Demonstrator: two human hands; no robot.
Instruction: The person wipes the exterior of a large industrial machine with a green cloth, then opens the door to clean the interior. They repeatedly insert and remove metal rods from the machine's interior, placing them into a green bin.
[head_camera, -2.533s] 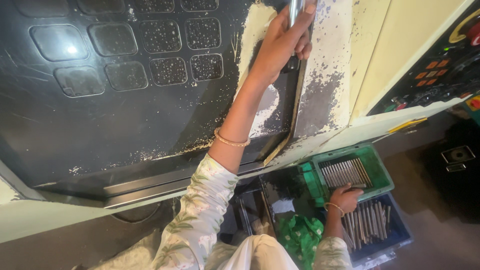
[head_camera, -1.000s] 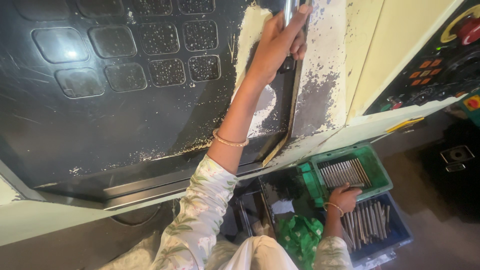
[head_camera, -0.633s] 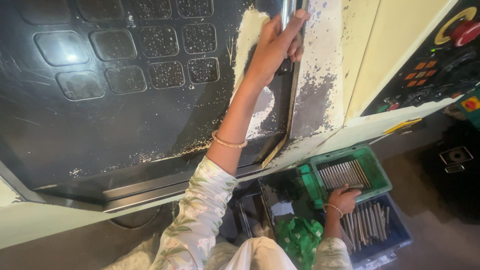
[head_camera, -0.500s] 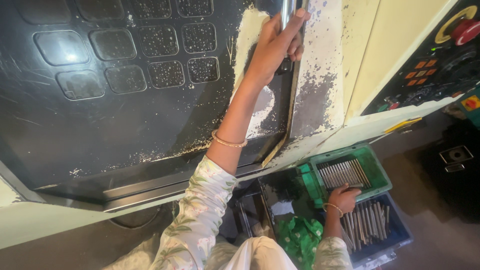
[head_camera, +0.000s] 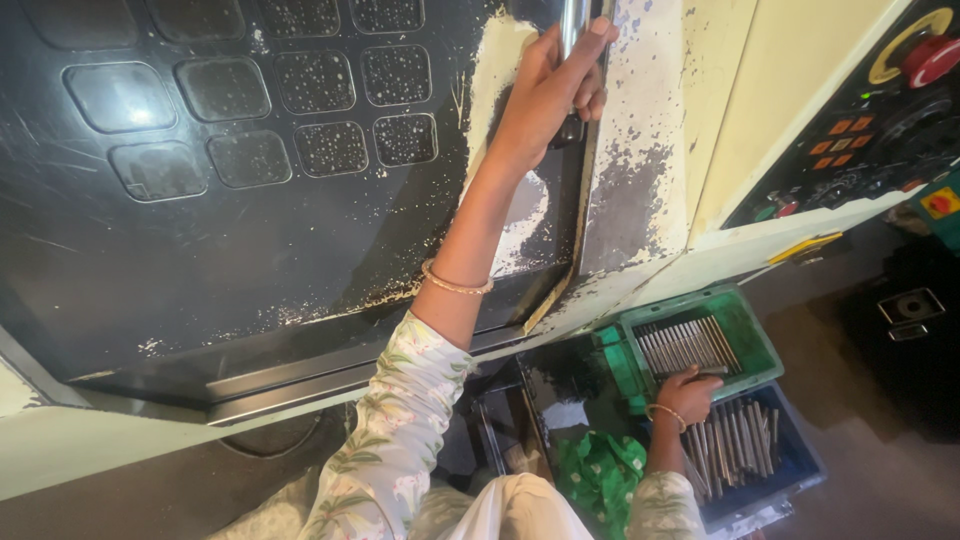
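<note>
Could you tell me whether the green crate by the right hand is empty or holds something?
Holds something: the green crate contains a row of metal rods, lying side by side.

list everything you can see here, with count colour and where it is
machine door: one, black with worn pale paint, fills upper left
door handle: one, silver bar, top centre
control panel: one, dark with red and orange buttons, upper right
green crate: one, green, lower right, holds a row of metal rods
blue crate: one, blue, below the green crate, holds metal rods
metal rods: many, grey, in both crates
left hand: gripping the door handle
right hand: on the rods, at the edge between the crates
</note>
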